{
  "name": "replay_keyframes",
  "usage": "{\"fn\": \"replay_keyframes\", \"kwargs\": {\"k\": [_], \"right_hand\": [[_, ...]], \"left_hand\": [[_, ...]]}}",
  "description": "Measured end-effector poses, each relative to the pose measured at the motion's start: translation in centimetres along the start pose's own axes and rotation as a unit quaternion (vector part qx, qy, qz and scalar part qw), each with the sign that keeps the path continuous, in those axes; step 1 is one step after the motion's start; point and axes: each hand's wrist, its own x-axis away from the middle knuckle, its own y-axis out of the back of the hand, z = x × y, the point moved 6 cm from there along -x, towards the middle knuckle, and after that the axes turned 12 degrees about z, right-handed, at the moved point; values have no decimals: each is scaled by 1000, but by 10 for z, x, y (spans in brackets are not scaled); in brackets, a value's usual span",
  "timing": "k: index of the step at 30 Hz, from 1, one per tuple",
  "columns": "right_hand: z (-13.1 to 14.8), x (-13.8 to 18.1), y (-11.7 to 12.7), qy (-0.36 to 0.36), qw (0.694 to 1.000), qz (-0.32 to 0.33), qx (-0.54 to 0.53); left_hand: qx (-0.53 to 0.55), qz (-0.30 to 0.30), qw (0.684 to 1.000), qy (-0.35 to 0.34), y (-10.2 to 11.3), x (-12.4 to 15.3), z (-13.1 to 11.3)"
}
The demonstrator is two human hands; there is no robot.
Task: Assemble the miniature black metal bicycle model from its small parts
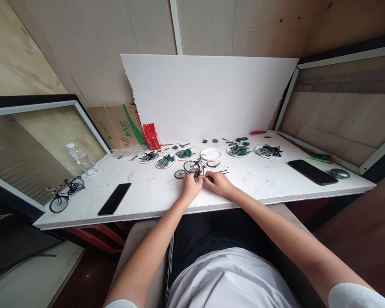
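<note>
My left hand and my right hand meet over the middle of the white table. Both are closed in a pinch on a small, partly built model bicycle, whose front wheel sticks out just beyond my left fingers. A loose wheel lies to the left of my left hand. Just behind the hands stands an empty paper plate. Several paper plates with small black and green parts line the table's far side.
A finished model bicycle stands at the left end beside a water bottle. Black phones lie at the left and right. A computer mouse, a red box and a white board are behind.
</note>
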Motion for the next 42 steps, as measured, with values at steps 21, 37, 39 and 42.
{"fn": "replay_keyframes", "kwargs": {"k": [21, 37, 39, 42], "right_hand": [[0, 0, -1, 3, 1000, 4, 3], [0, -1, -1, 5, 1000, 5, 5], [0, 0, -1, 5, 1000, 5, 5], [1, 0, -1, 5, 1000, 8, 2]], "left_hand": [[-4, 3, 1000, -8, 0, 0, -2], [-4, 1, 1000, -9, 0, 0, -1], [-3, 2, 1000, -8, 0, 0, 0], [-2, 4, 1000, -7, 0, 0, -1]]}}
